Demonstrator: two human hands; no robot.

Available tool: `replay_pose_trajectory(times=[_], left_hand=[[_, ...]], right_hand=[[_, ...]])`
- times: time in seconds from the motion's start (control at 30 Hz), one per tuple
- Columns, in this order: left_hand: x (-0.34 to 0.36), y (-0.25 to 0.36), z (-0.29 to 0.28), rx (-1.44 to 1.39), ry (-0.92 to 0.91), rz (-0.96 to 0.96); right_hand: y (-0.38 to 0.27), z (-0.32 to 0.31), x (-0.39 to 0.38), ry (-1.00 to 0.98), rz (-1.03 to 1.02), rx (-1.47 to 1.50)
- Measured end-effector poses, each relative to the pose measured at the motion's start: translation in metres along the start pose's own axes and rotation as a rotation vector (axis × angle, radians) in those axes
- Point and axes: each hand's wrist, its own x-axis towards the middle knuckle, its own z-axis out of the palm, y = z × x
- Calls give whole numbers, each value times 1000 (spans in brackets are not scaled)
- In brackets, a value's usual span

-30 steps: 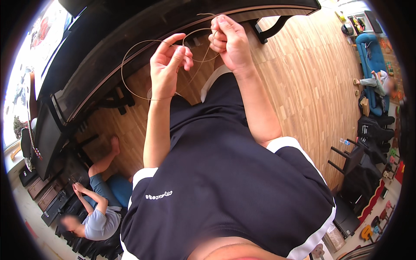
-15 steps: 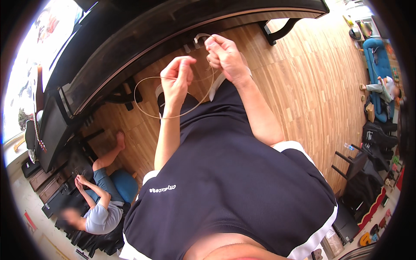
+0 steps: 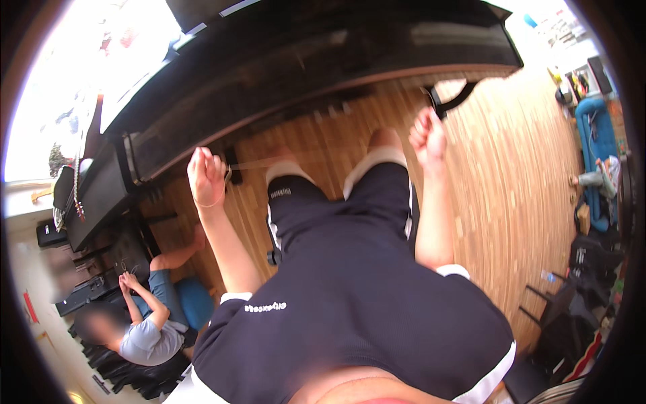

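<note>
My left hand (image 3: 206, 176) is closed around a thin, pale golden string (image 3: 259, 164), which looks like a cord or wire. Part of it curves close by the left wrist. From there a blurred length stretches across above my knees toward my right hand (image 3: 428, 139). The right hand is held up as a fist at about the same height, well apart from the left. Motion blur hides the string's far end, but the right fingers are pressed together around it.
A long black piano-like cabinet (image 3: 323, 57) spans the space ahead, its curved leg (image 3: 457, 99) at the right. Wooden floor (image 3: 498, 195) lies below. At left, another person (image 3: 151, 333) sits on a blue stool (image 3: 195, 301). A blue sofa (image 3: 592, 128) with someone on it stands far right.
My hands have moved wide apart, left hand leftward and right hand rightward. The string's large loop has been drawn out into a long, nearly straight line. The view has shifted slightly.
</note>
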Motion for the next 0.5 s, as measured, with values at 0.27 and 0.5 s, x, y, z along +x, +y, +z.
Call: replay_pose_trajectory(times=[0.27,0.5], left_hand=[[-1,26,-83,-331,372,-118],[0,70,-38,-273,214,-168]], right_hand=[[-34,-37,-2,125,-242,-17],[-43,-40,0,101,-350,-415]])
